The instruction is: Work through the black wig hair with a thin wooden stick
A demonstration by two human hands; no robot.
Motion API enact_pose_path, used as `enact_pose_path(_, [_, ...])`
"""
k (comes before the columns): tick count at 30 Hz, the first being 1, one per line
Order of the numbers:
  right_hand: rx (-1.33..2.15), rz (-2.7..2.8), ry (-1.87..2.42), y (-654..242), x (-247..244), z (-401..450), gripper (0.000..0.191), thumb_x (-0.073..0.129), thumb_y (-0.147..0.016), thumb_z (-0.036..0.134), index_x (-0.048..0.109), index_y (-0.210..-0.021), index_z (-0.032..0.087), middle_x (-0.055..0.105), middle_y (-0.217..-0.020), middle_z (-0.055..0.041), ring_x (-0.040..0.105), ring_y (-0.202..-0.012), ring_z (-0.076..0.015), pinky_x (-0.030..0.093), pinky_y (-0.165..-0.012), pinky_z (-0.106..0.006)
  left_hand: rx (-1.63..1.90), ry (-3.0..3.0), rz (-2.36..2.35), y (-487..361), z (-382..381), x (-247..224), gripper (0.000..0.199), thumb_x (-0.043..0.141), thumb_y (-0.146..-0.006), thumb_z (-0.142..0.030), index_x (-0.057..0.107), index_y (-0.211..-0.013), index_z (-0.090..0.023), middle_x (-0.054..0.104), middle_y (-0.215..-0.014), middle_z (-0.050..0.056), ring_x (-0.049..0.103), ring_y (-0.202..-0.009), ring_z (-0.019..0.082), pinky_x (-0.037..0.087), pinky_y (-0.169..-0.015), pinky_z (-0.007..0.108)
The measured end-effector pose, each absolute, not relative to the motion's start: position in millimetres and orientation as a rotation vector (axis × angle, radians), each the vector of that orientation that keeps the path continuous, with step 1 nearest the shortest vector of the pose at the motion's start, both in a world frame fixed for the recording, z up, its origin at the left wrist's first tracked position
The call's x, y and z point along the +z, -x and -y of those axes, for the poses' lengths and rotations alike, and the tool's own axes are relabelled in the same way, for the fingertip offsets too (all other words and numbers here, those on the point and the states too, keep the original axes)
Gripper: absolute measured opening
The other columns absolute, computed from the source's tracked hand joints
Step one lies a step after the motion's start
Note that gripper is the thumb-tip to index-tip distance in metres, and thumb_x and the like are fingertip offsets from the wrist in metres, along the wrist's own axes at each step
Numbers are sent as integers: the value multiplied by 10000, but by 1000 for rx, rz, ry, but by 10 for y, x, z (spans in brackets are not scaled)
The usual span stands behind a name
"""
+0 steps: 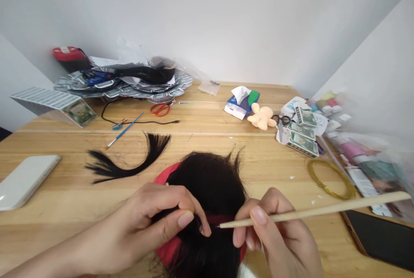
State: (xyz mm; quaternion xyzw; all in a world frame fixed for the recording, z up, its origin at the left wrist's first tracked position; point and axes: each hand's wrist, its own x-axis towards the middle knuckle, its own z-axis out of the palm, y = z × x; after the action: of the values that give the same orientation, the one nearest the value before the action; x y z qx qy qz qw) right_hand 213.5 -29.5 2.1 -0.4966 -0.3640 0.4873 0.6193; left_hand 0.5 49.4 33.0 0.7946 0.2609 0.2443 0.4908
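A rounded mass of black hair (210, 174) lies in front of me on a red base (168, 250), whose red edge shows around it. My left hand (161, 222) rests at its left side, with thumb and forefinger bent around some dark strands. In my right hand (274, 230) is a wooden-handled hook needle (310, 213), held like a pen. Its thin tip points left, close to my left forefinger, over a narrow reddish strip between the hair sections. A loose bundle of black hair (139, 168) lies curved on the table, beyond my left hand.
A white case (27, 181) lies at the left, near a blue paintbrush (124, 131). Red-handled scissors (160, 109), a black cable and stacked paper pieces are farther back. On the right are a coil of golden wire (347, 187), a phone (381, 237) and black-handled scissors (281, 122).
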Motion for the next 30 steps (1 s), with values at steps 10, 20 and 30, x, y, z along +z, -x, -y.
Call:
enact_pose_path(10, [1203, 1048, 1123, -2289, -5, 240, 420, 686, -1022, 470, 553, -695, 242, 706, -565, 10, 578, -499, -125, 440, -499, -232, 558, -1921, -609, 22, -478, 327, 226, 534, -1081, -170, 748, -1055, -239, 789, -963, -27, 706, -829, 89, 520, -793, 120])
enact_pose_path(20, [1116, 1158, 1207, -2344, -6, 234, 458, 632, -1055, 456, 546, -660, 241, 676, -528, 12, 615, -481, -120, 507, -502, -210, 529, -1907, -602, -8, -510, 365, 233, 527, -1077, -155, 747, -1062, -229, 794, -973, -33, 716, -846, 79, 511, -809, 100])
enact_pose_path(30, [1201, 1071, 1347, -2351, 60, 204, 500, 678, -987, 587, 511, -651, 255, 671, -487, 0, 564, -449, -130, 479, -474, -228, 513, -1927, -595, -7, -502, 368, 235, 522, -1074, -154, 747, -1058, -222, 797, -963, -20, 722, -832, 93, 517, -795, 122])
